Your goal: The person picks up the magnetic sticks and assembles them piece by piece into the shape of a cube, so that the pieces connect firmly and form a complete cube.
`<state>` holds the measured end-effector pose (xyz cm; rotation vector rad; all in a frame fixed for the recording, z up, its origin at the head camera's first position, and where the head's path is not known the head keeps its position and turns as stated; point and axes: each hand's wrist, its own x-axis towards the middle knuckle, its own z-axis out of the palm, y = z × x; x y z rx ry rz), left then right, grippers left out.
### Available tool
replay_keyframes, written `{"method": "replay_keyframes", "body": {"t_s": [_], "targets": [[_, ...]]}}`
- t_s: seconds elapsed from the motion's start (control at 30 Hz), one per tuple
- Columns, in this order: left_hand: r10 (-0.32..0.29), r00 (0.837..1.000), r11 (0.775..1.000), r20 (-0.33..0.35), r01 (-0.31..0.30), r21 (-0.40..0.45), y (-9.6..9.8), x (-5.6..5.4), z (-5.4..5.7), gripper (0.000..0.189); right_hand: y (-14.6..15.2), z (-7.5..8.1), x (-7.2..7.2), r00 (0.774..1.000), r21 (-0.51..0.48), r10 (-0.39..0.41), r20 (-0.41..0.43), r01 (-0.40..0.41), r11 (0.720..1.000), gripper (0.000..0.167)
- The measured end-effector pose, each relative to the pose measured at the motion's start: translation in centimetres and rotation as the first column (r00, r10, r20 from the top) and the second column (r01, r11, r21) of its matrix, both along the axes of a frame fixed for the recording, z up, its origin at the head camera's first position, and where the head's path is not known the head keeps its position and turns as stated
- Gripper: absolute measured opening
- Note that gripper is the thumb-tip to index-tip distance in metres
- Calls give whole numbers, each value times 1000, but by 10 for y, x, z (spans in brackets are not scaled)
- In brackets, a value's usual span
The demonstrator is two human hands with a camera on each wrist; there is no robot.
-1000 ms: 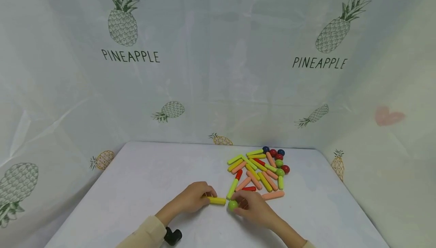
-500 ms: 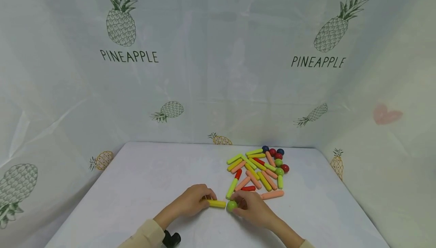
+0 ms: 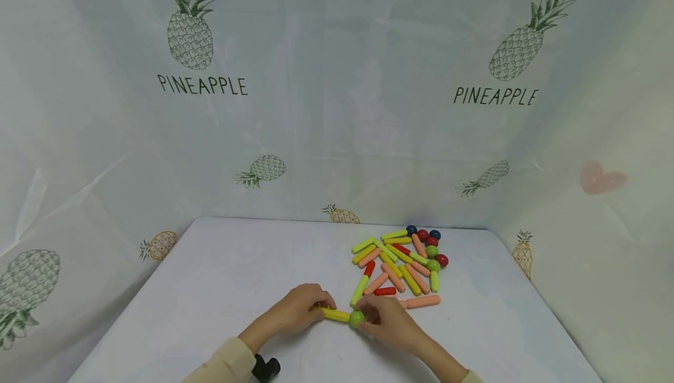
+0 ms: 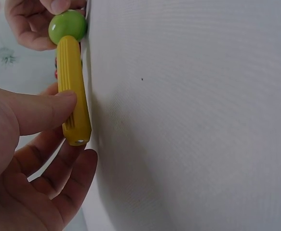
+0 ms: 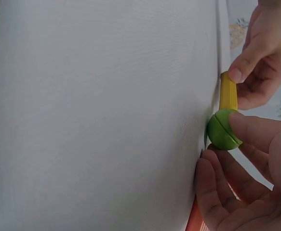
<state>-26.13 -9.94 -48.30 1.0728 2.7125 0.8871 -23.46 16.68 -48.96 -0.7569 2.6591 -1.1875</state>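
Note:
My left hand (image 3: pixel 299 309) pinches a yellow ribbed stick (image 4: pixel 73 91) between thumb and fingers, low over the white table. A small hole shows in the stick's near end in the left wrist view. My right hand (image 3: pixel 392 321) holds a green ball (image 5: pixel 222 130) by thumb and fingers; a groove runs across the ball in the right wrist view. The stick's far end meets the green ball (image 4: pixel 68 26). Whether the end sits inside the ball or only touches it, I cannot tell.
Beyond the right hand lie several yellow, lime, red and peach sticks (image 3: pixel 409 279). Red, blue and green balls (image 3: pixel 442 261) edge that group on its right. A black object (image 3: pixel 267 368) sits beside the left sleeve. A pineapple-print curtain (image 3: pixel 337 108) stands behind the white table (image 3: pixel 237 266).
The right hand has brought the green ball slightly left, closing the small gap to the yellow stick's end. The left hand has stayed almost in place, keeping its pinch.

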Motion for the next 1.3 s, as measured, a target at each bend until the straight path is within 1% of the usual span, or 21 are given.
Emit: {"method": "replay_keyframes", "body": {"t_s": [0.23,0.47,0.77,0.87,1.03,1.3], "targets": [[8,1000,1000,-26,-9,-13,0,-4,-5,21,1,-5,-2,1000,11,-1,6,1,1000,29],[19,999,999,-27,-20,-28,-1,-9,-8,21,1,-5,-2,1000,18,-1,8,1,1000,29],[57,997,996,-55,-61,-70,2,-12,-8,21,0,-6,-2,1000,18,-9,3,9,1000,27],[53,996,996,-65,-58,-70,2,-12,-8,21,0,-7,-3,1000,17,-17,10,16,1000,27],[51,997,996,-54,-55,-65,1,-12,-9,21,0,-8,-4,1000,17,-21,22,20,1000,27],[29,998,997,-53,-32,-67,-1,-11,-7,20,4,0,-4,999,21,20,33,-21,1000,30]]}}
